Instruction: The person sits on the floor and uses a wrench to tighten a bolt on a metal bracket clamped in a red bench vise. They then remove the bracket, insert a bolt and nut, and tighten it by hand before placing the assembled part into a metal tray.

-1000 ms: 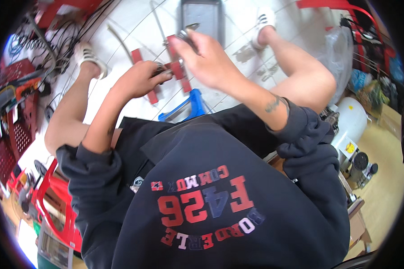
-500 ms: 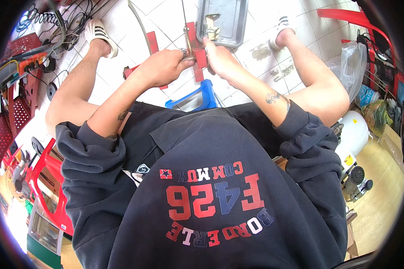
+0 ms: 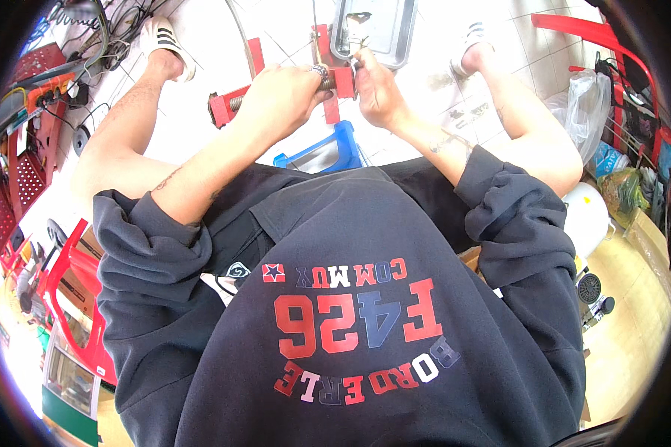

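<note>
A red metal vise-like frame [image 3: 344, 82] stands on the floor between my legs, with a threaded screw [image 3: 237, 101] running through its left end. My left hand [image 3: 287, 95] is closed over the middle of the frame, its fingertips at a ribbed metal piece [image 3: 326, 85]; how firmly it holds that piece is hidden. Beside the frame's right block, my right hand [image 3: 381, 91] is closed, thumb and forefinger pinching a small dark metal part [image 3: 356, 65]. Just beyond, a grey metal tray [image 3: 408, 33] contains a small metal piece [image 3: 359, 16].
Nearer to me is a blue frame [image 3: 343, 145]. Thin rods rise from the red frame. Cables [image 3: 119, 45] and orange power tools [image 3: 48, 88] lie at the left. On the right are a clear plastic bag [image 3: 585, 104], a red chair [image 3: 574, 26] and a white tank [image 3: 587, 212].
My right hand has gone from stretched-out fingers against the red block to a pinch on a small metal part. My left hand has turned over the frame, and the screw at its left now shows.
</note>
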The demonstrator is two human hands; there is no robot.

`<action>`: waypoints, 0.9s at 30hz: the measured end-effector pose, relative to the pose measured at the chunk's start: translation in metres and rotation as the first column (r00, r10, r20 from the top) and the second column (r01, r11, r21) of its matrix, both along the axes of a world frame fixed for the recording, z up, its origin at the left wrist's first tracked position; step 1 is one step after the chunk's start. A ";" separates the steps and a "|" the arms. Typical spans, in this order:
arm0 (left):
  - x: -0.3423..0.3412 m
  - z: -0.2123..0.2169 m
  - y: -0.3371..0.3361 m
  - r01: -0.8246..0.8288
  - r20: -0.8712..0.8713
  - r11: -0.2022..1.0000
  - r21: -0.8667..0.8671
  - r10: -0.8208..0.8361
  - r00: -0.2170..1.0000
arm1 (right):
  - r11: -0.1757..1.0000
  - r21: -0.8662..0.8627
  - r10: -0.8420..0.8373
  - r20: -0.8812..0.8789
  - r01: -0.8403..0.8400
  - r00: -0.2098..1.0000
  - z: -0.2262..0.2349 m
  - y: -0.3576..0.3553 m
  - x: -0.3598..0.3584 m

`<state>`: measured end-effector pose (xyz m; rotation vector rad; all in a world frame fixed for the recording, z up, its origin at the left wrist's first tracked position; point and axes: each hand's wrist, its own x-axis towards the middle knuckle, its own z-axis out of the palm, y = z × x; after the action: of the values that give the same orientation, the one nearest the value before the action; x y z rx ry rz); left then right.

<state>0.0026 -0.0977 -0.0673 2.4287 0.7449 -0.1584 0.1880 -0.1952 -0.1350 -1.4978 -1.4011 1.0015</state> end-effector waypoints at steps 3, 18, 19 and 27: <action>0.005 0.008 0.013 -0.036 -0.070 0.980 -0.194 0.022 0.997 | 0.965 0.224 0.094 0.197 -0.138 0.976 -0.001 0.002 0.015; 0.003 0.013 0.026 -0.025 -0.075 0.974 -0.224 0.008 0.997 | 0.935 -0.343 -0.180 -0.250 0.087 0.951 0.052 0.005 0.010; 0.006 0.025 0.030 -0.023 -0.127 0.952 -0.306 -0.017 0.992 | 0.951 -0.296 -0.189 -0.317 0.092 0.930 0.058 0.006 0.015; 0.010 0.020 0.035 -0.293 -0.061 0.894 -0.338 0.289 0.955 | 0.971 -0.219 -0.132 -0.172 0.092 0.976 0.080 0.010 0.015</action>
<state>0.0126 -0.0625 -0.0474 1.9619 0.9871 -0.1654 0.2027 -0.1850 -0.0550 -1.5714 -1.0938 1.2139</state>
